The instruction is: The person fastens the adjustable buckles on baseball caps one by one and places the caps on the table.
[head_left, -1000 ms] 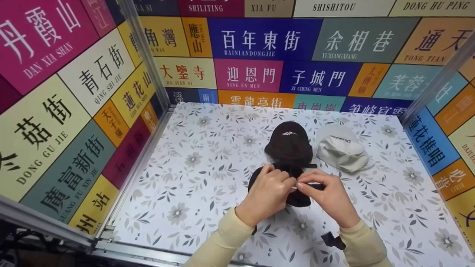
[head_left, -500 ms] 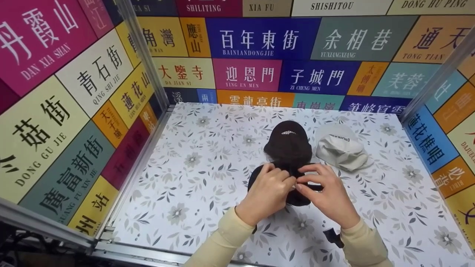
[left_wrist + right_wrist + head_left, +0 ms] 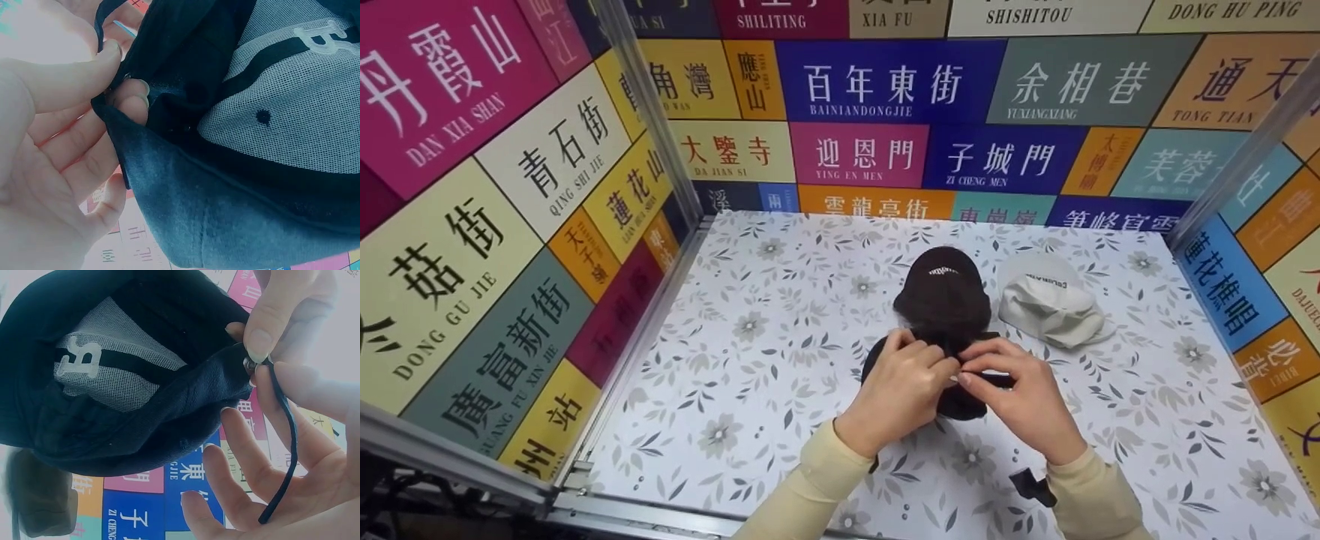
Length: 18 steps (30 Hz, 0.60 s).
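Note:
A black cap (image 3: 964, 405) is held between both hands, its inside turned up, with grey mesh lining (image 3: 292, 112) and a white embroidered letter (image 3: 81, 363) in view. My left hand (image 3: 896, 390) pinches the cap's back edge, thumb outside and fingertips inside the band. Beside those fingertips sits a small metal buckle (image 3: 250, 365). With thumb and index finger, my right hand (image 3: 1027, 394) pinches a thin black strap (image 3: 289, 433) right at the buckle. The strap's loose end trails down across the right palm; the other right fingers are spread.
Just beyond the hands lies a dark brown cap (image 3: 941, 289) with white lettering. A pale beige cap (image 3: 1054, 300), crumpled at its front, lies to its right. The flower-patterned tabletop (image 3: 720, 360) is bounded by sign-printed walls (image 3: 892, 82) and metal rails (image 3: 649, 97).
The right fingers spread from the strap's pinch point half a second ago and have since drawn nearer again. The left hand and the cap stay nearly in place.

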Available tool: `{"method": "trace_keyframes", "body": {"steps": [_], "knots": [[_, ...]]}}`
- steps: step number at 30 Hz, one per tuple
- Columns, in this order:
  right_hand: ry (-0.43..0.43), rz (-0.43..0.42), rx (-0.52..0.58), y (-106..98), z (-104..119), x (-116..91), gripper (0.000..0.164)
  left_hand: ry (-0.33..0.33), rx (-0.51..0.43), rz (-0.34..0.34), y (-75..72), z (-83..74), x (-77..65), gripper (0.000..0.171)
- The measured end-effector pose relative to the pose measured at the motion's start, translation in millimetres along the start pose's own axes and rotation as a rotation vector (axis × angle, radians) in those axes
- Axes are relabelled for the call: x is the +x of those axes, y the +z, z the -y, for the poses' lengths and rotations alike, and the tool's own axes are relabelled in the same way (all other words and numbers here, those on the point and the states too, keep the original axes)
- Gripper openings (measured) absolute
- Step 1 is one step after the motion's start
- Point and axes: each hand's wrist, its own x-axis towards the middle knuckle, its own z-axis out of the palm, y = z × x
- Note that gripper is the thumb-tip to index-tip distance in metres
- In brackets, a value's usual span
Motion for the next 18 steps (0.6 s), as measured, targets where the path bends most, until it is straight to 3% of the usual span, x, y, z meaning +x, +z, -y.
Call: {"method": "trace_keyframes", "body": {"steps": [8,18], "knots": [[0.002,0.001,-0.022,0,-22,-2,0.010,-0.027,-0.014,0.029,-1.4,0.4,0.9,0.010],[0.027,0.000,-0.002,-6,10,1,0.009,-0.024,0.011,0.005,-3.5,-0.2,0.2,0.009]]}}
